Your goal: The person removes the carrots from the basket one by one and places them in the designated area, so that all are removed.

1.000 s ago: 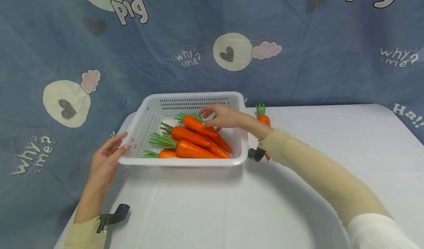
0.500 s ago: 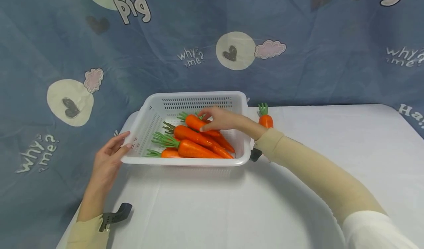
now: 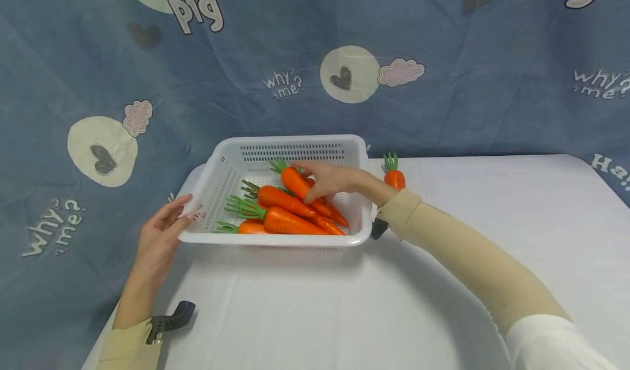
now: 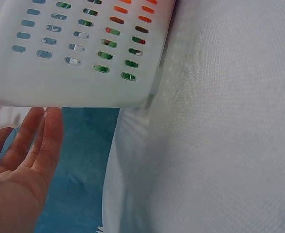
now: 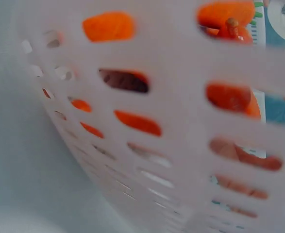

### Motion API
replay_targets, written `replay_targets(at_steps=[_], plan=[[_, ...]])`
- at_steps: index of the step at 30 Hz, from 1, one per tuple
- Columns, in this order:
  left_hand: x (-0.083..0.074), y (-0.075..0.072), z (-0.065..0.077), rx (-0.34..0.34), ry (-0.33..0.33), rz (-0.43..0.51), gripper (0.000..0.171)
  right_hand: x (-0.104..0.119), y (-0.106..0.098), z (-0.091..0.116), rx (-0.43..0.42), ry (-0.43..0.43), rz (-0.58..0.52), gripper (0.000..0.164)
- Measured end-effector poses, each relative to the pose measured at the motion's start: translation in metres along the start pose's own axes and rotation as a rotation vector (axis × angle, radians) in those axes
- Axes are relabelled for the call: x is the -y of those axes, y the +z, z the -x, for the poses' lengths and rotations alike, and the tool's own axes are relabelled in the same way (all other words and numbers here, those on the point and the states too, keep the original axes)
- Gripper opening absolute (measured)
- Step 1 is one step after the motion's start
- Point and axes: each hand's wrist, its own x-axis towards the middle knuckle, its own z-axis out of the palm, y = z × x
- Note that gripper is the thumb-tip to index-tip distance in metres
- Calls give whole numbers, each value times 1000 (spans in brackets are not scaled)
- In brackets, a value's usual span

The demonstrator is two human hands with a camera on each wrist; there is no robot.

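Observation:
In the head view, my left hand is at the left end of a white plastic basket, its thumb and fingers pinching the rim. The left wrist view shows that hand's fingers reaching up to the rim from below. Inside the basket, my right hand pinches an orange carrot with a green top between thumb and fingers. Under and in front of it lie several more carrots, their tops pointing left. From the right wrist, the basket wall hides most of that hand.
Another carrot lies on the white-covered table just right of the basket, partly behind my right forearm. A blue printed cloth hangs behind the table's far edge.
My right hand has taken hold of the rear carrot and turned it, its green top now raised and moved slightly right. My left hand stays at the basket rim.

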Motion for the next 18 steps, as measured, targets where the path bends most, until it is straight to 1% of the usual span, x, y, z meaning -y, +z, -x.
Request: replay_targets(at_steps=[4, 8, 13, 18], plan=[[0, -1, 0, 6, 7, -4, 50, 1, 0, 2, 43, 33, -18, 103], [0, -2, -1, 9, 17, -6, 49, 1, 0, 3, 68, 24, -4, 101], [0, -2, -2, 7, 14, -13, 49, 0, 1, 2, 50, 12, 2, 95], [1, -2, -1, 10, 16, -5, 49, -2, 3, 1, 24, -20, -12, 88]])
